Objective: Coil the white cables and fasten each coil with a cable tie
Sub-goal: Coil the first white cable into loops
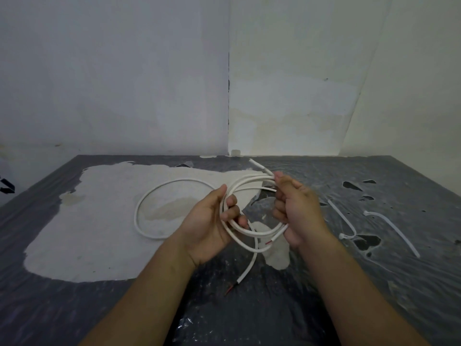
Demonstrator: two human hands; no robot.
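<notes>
A white cable (249,231) is wound into a small coil held between both hands above the table. My left hand (209,221) grips the coil's left side, fingers curled through the loops. My right hand (296,208) is closed on the coil's right side. One cable end with red wire showing (234,285) hangs down toward me. Another cut end (257,164) sticks up past my right hand. A large loop of white cable (139,208) lies on the table to the left. Two white cable ties (344,221) (394,231) lie on the table to the right.
The table (74,308) is covered in dark plastic sheeting with a big pale patch (87,233) on the left. Walls meet in a corner just behind the table's far edge.
</notes>
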